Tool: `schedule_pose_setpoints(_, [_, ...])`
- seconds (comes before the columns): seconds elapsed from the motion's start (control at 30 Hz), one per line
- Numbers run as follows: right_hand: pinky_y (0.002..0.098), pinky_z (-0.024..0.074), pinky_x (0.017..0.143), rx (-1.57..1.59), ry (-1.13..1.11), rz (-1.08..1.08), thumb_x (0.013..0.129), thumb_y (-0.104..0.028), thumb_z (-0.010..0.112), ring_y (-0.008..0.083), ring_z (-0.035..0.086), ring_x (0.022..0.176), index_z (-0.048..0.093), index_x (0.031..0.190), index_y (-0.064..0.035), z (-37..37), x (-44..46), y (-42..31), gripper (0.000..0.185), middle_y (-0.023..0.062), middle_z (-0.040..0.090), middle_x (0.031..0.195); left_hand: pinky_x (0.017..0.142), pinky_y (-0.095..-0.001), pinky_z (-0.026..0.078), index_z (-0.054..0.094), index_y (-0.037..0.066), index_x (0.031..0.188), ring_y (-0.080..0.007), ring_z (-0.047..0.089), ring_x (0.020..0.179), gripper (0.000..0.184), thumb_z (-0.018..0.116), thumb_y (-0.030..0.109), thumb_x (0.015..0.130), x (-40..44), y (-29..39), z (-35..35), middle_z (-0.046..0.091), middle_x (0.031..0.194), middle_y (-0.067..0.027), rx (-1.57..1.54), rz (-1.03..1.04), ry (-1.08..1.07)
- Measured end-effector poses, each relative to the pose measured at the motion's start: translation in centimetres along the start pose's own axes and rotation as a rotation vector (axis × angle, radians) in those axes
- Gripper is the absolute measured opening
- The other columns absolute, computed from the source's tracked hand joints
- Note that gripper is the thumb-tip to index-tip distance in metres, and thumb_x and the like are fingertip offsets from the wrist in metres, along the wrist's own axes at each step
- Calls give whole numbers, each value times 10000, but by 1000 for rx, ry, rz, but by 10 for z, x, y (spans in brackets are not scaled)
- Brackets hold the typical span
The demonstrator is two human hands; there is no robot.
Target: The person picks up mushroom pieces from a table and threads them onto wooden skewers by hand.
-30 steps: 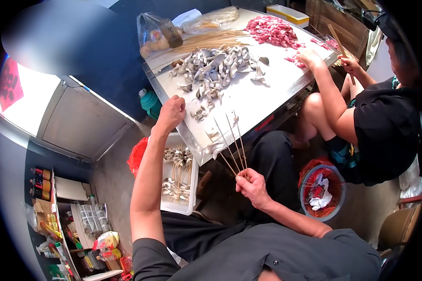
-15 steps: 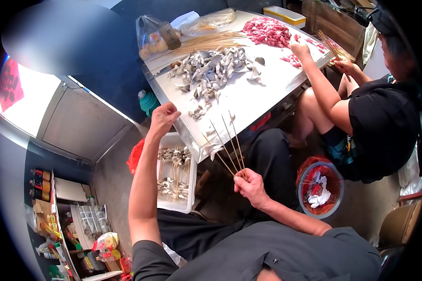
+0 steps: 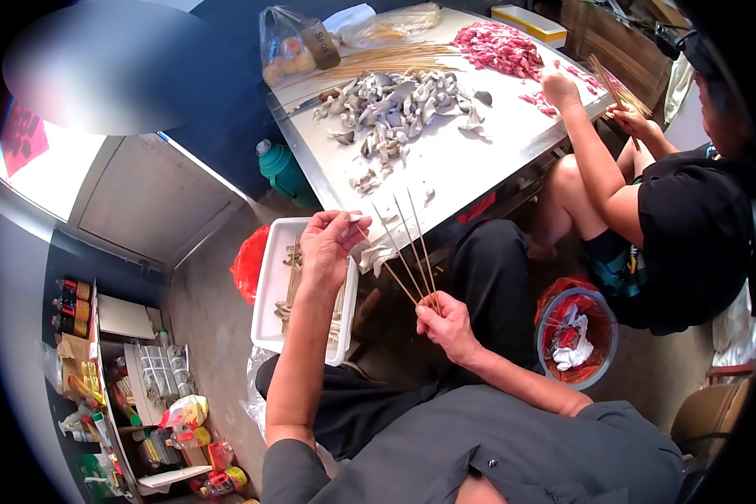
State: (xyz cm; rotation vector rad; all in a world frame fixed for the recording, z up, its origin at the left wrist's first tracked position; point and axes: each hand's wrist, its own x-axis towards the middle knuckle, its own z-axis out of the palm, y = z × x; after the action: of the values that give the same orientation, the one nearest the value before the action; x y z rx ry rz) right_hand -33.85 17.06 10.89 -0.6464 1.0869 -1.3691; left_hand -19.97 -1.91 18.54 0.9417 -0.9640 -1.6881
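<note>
My right hand (image 3: 448,326) is closed around the lower ends of several wooden skewers (image 3: 413,262), which fan out toward the table. A pale mushroom piece (image 3: 375,257) appears to sit on the leftmost skewer, by the table corner. Close to that skewer's tip, my left hand (image 3: 326,244) pinches a small white mushroom piece (image 3: 355,218) between thumb and fingers. A heap of grey-white oyster mushroom pieces (image 3: 395,109) covers the middle of the table (image 3: 311,172). Below my left forearm, a white tray (image 3: 269,294) holds skewers threaded with mushroom, partly hidden by the arm.
Across the table, a co-worker's hand (image 3: 560,86) is by the raw meat pieces (image 3: 497,49); their other hand holds skewers. Loose skewers (image 3: 386,60) lie behind the mushrooms. A lined bin (image 3: 601,365) stands right, a teal bottle (image 3: 284,172) left of the table.
My left hand has come from the table's left edge toward the skewer tips, and a white mushroom piece now shows in its pinch. The right hand keeps its hold. The view has shifted slightly.
</note>
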Motion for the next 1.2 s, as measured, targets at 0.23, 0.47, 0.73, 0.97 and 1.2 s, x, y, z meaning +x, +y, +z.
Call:
schedule_pose_setpoints(0.23, [186, 357, 480, -2, -4, -1, 915, -134, 581, 29, 446, 514, 570, 902, -28, 0, -1, 0, 107, -9, 575, 640, 752, -380, 586, 534, -1, 920, -314, 685, 868, 68, 591, 30, 900, -14, -8, 2, 655, 935, -180, -148, -7, 30])
schedule_pose_setpoints(0.47, [186, 355, 482, -9, -8, 7, 915, -132, 583, 29, 449, 523, 570, 904, -32, -2, -1, 4, 101, -12, 571, 639, 752, -358, 582, 541, 3, 904, -294, 692, 849, 78, 610, 37, 897, -16, -17, 0, 661, 918, -163, -70, 115, 2])
schedule_pose_setpoints(0.73, [185, 343, 466, 42, -5, 5, 914, -127, 585, 30, 443, 507, 568, 897, -39, -3, -4, 5, 92, -11, 567, 634, 725, -280, 532, 579, 1, 846, -214, 673, 846, 77, 656, 6, 839, -28, -18, 1, 680, 908, -151, 197, 152, -109])
schedule_pose_setpoints(0.97, [175, 297, 420, 177, 1, 34, 915, -130, 586, 24, 392, 452, 558, 890, -44, 1, 2, -12, 94, -5, 555, 623, 769, -234, 475, 625, 6, 814, -108, 619, 806, 84, 698, 48, 814, -36, -5, 18, 679, 847, -88, 333, 29, -286])
schedule_pose_setpoints(1.2, [172, 295, 416, 172, 89, -42, 920, -151, 583, 19, 401, 467, 555, 882, -54, -10, 15, -21, 108, -6, 558, 625, 661, -250, 496, 637, -11, 877, -118, 624, 729, 160, 639, 147, 854, 48, 9, 64, 666, 797, -70, 677, 335, -137])
